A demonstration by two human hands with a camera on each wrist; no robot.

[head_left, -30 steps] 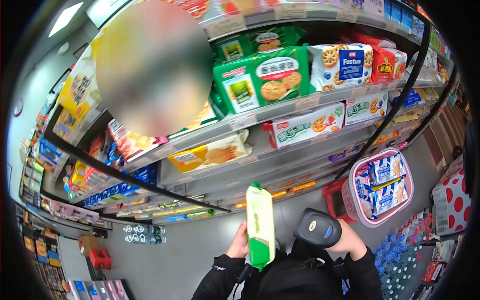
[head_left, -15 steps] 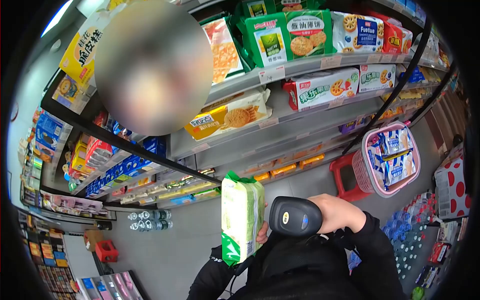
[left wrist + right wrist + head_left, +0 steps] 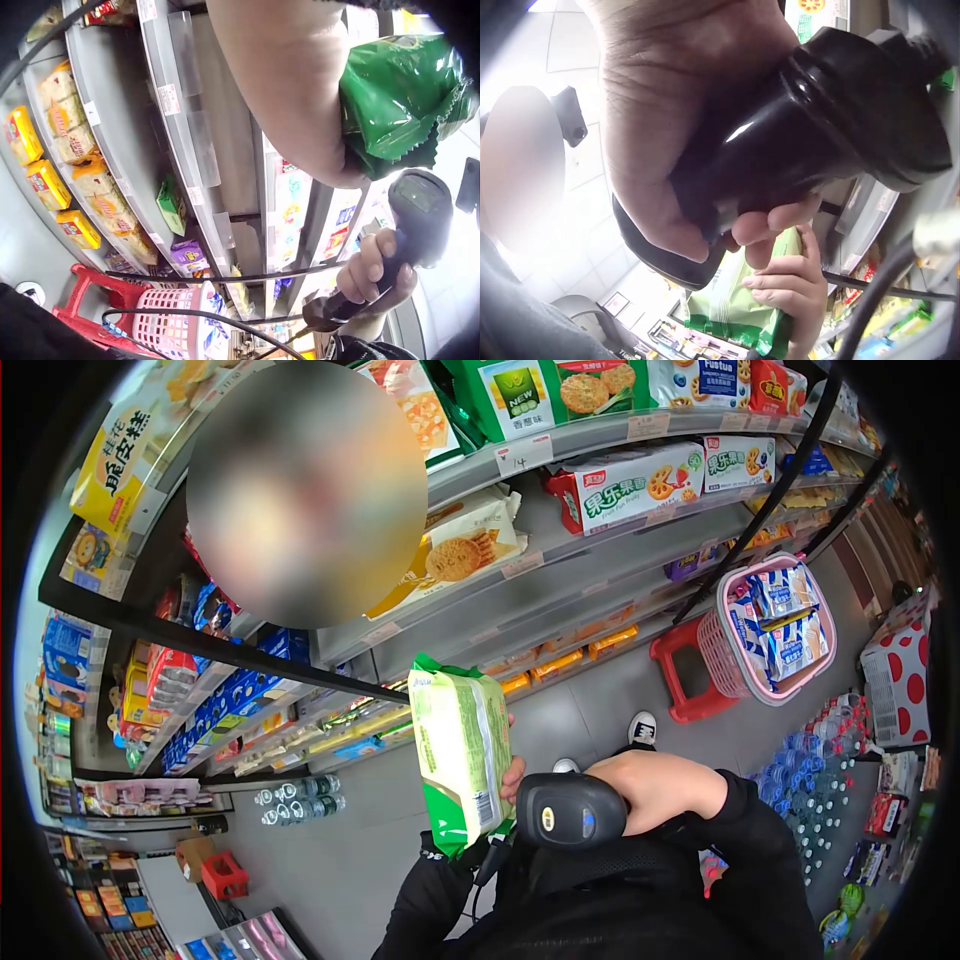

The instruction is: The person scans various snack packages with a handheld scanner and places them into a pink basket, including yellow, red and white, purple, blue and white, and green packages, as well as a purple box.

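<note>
My left hand (image 3: 795, 292) grips a green and pale-green snack packet (image 3: 450, 745), fingers wrapped round its right side. The packet stands tilted in the head view, and a barcode shows low on its narrow side. In the left wrist view its crimped green end (image 3: 397, 105) juts out past the hand. A black barcode scanner (image 3: 570, 810) is in my right hand (image 3: 660, 790), with fingers curled round the handle (image 3: 742, 150). The scanner's head is close beside the packet's barcode side, overlapping my left fingertips in the head view.
Shelves of biscuit packs (image 3: 640, 488) curve across the front. On a red stool (image 3: 670, 680) stands a pink basket (image 3: 722, 660) with blue-and-white packets. Bottled drinks (image 3: 800, 780) fill the floor at right; more water bottles (image 3: 298, 800) lie at left. A cable (image 3: 225, 319) hangs near the scanner.
The packet has turned to show its barcode side and moved left. The scanner has moved left and closer to it. The head view has shifted, bringing a shoe into sight.
</note>
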